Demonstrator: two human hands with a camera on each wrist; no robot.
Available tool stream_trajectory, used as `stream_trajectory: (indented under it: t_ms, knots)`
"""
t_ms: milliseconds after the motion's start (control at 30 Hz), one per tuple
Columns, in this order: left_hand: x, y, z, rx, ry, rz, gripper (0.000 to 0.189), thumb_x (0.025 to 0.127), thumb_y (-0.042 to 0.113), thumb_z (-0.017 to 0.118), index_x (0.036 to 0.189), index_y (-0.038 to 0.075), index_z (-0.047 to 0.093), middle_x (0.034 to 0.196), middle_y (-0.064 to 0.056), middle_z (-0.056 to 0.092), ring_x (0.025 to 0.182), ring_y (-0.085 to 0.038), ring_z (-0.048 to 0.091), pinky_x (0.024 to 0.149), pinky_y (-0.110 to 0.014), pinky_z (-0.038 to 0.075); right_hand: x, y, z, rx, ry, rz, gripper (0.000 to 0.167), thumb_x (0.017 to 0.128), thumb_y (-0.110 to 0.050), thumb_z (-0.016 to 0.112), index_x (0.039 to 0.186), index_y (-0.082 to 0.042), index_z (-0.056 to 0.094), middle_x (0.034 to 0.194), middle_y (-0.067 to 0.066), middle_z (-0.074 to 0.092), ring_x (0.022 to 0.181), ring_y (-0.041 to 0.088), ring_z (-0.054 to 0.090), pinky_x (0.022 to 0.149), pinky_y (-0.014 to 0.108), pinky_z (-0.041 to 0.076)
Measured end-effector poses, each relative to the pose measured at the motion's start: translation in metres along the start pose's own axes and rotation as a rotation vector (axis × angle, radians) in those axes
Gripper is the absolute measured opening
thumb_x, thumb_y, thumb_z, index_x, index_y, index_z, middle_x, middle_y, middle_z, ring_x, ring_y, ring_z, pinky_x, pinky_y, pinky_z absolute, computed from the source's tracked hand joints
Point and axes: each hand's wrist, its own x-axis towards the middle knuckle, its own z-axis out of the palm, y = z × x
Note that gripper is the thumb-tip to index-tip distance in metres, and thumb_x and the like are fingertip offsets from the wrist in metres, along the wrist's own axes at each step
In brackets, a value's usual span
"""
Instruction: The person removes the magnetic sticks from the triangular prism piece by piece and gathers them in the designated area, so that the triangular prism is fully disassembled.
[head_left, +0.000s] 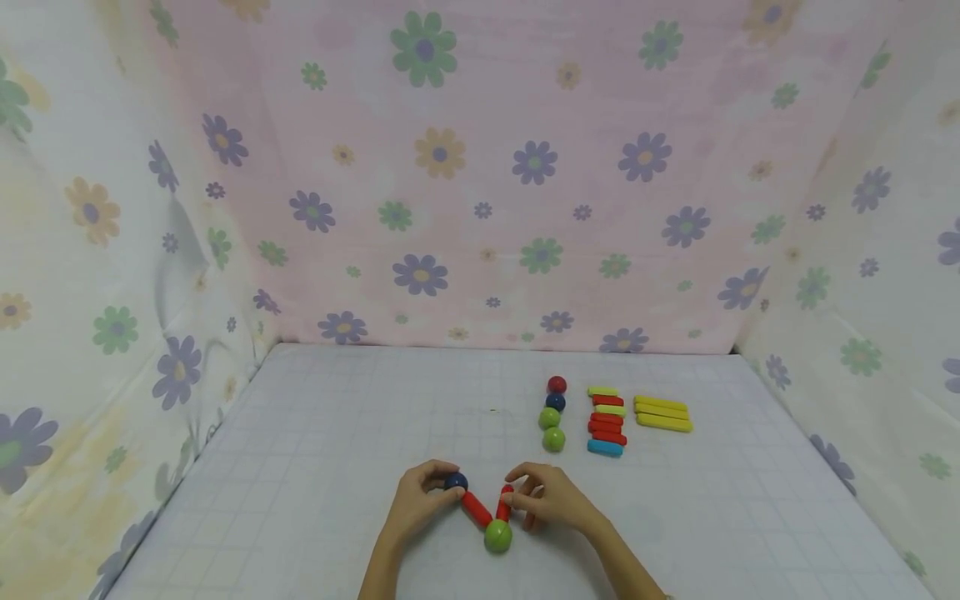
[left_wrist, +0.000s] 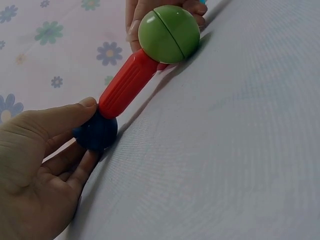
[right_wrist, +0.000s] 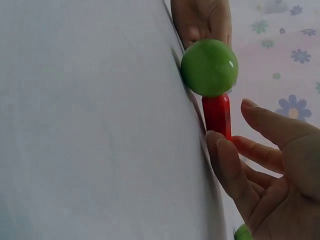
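My left hand (head_left: 420, 500) pinches a dark blue ball (left_wrist: 96, 132) between thumb and fingers. A ridged red building stick (left_wrist: 127, 84) runs from that ball to a larger-looking green ball (head_left: 498, 536) with a seam around it. From the green ball a second red stick (right_wrist: 216, 116) extends away from me, so the pieces form a V on the table. The fingers of my right hand (head_left: 551, 497) curl around this second stick's far end, partly hiding it. In the right wrist view, the right thumb (right_wrist: 270, 120) stands off the stick.
Beyond my right hand, a red ball (head_left: 557, 385), a dark blue ball (head_left: 555, 402) and two green balls (head_left: 553, 439) form a column. Beside them lie several short sticks (head_left: 606, 419) in red, lime and blue, then three longer yellow sticks (head_left: 663, 414). Flowered cloth (head_left: 480, 233) encloses the table.
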Motion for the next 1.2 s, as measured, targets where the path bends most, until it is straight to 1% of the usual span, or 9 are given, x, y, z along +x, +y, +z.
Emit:
stream_trajectory:
  t_ms: [133,367,533,633,733,867,1000,1100,1200]
  knots:
    - [0.001,-0.001,0.0,-0.009,-0.002,0.004,0.03,0.082,0.005,0.069,0.105,-0.012,0.061,0.103,-0.022,0.064,0.094,-0.035,0.062,0.085,-0.038,0.051,0.003,-0.003,0.008,0.009,-0.019,0.033,0.035,0.088,-0.026,0.066,0.111,-0.001,0.06,0.074,0.002,0.063,0.052,0.015,0.06,0.051,0.023,0.05]
    - [0.0,0.0,0.0,0.004,0.0,0.007,0.029,0.081,0.004,0.069,0.105,-0.012,0.061,0.104,-0.022,0.064,0.094,-0.036,0.061,0.086,-0.041,0.05,0.006,-0.01,0.017,-0.04,0.042,0.085,0.033,0.087,-0.029,0.067,0.103,-0.001,0.059,0.063,-0.001,0.059,0.047,0.012,0.057,0.047,0.022,0.048]
    - [0.0,0.001,0.0,0.001,0.003,0.003,0.03,0.081,0.005,0.069,0.105,-0.011,0.061,0.104,-0.022,0.064,0.094,-0.035,0.062,0.086,-0.041,0.05,0.009,-0.01,0.019,-0.059,0.072,0.101,0.026,0.086,-0.027,0.068,0.096,-0.005,0.059,0.06,-0.003,0.058,0.046,0.009,0.055,0.046,0.021,0.045]
    - [0.0,-0.001,0.001,-0.012,0.009,-0.002,0.031,0.081,0.005,0.07,0.105,-0.012,0.061,0.104,-0.023,0.064,0.093,-0.035,0.062,0.085,-0.039,0.05,0.01,-0.008,0.021,-0.011,0.103,0.111,0.023,0.084,-0.023,0.069,0.094,-0.006,0.058,0.059,-0.002,0.058,0.047,0.009,0.055,0.047,0.021,0.045]
    - [0.004,-0.019,0.004,-0.041,0.045,0.005,0.035,0.08,0.007,0.072,0.108,-0.01,0.061,0.106,-0.022,0.064,0.094,-0.032,0.063,0.084,-0.034,0.051,0.011,-0.005,0.023,0.07,0.131,0.122,0.026,0.085,-0.019,0.067,0.102,-0.002,0.059,0.062,0.0,0.06,0.048,0.01,0.057,0.049,0.023,0.048]
    - [0.01,-0.042,0.01,-0.1,0.128,0.045,0.043,0.077,0.006,0.075,0.113,-0.01,0.058,0.108,-0.022,0.063,0.095,-0.032,0.062,0.083,-0.031,0.052,0.012,0.001,0.022,0.152,0.161,0.146,0.033,0.088,-0.018,0.062,0.114,0.002,0.06,0.068,0.003,0.063,0.05,0.012,0.06,0.053,0.024,0.051]
    - [0.01,-0.041,0.011,-0.126,0.165,0.071,0.044,0.076,0.005,0.075,0.113,-0.012,0.057,0.105,-0.024,0.064,0.095,-0.035,0.061,0.082,-0.032,0.052,0.012,0.003,0.018,0.228,0.205,0.167,0.033,0.089,-0.02,0.062,0.111,0.004,0.06,0.074,0.006,0.066,0.056,0.014,0.063,0.061,0.025,0.052]
    - [0.01,-0.04,0.012,-0.106,0.158,0.048,0.04,0.078,0.008,0.075,0.111,-0.01,0.059,0.103,-0.021,0.065,0.093,-0.031,0.062,0.082,-0.031,0.052,0.012,0.003,0.015,0.268,0.233,0.16,0.034,0.089,-0.021,0.064,0.11,0.005,0.059,0.078,0.009,0.068,0.063,0.016,0.066,0.068,0.024,0.052]
    - [0.01,-0.04,0.012,-0.043,0.135,0.014,0.037,0.08,0.015,0.074,0.109,-0.005,0.063,0.099,-0.014,0.067,0.09,-0.024,0.062,0.081,-0.028,0.051,0.013,0.003,0.015,0.286,0.239,0.143,0.037,0.089,-0.023,0.065,0.11,0.007,0.058,0.082,0.01,0.07,0.067,0.018,0.067,0.074,0.024,0.052]
